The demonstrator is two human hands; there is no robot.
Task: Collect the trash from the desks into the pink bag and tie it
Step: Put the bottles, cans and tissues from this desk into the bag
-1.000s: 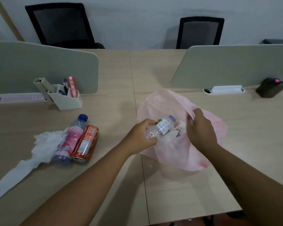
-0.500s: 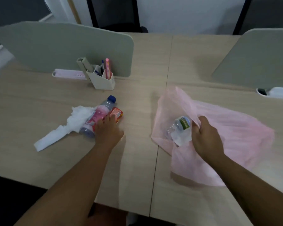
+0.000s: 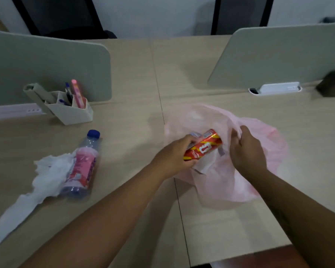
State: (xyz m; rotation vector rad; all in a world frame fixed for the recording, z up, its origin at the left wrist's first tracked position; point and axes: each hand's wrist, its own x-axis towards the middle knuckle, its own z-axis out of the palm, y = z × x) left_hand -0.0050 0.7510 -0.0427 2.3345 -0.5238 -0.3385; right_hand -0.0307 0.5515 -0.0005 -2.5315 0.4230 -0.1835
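A pink bag [image 3: 234,182] lies on the desk right of centre, its mouth facing me. My right hand [image 3: 247,151] pinches the bag's upper rim and holds the mouth up. My left hand [image 3: 174,156] grips a red and yellow can [image 3: 203,147] at the mouth of the bag. A clear bottle [image 3: 194,135] shows partly inside the bag behind the can. On the left desk a bottle with a pink label and blue cap [image 3: 83,167] lies on its side against crumpled white tissue [image 3: 45,178].
A white pen holder [image 3: 72,112] with pens stands at the left by a grey divider [image 3: 46,68]. A second divider [image 3: 278,55] stands at the right, with a white tray [image 3: 275,88] and a dark box [image 3: 331,86]. Two black chairs sit behind the desks.
My left hand let go of the clear bottle in the bag, reached left to the red can, and has brought it to the bag's mouth. My right hand kept hold of the rim.
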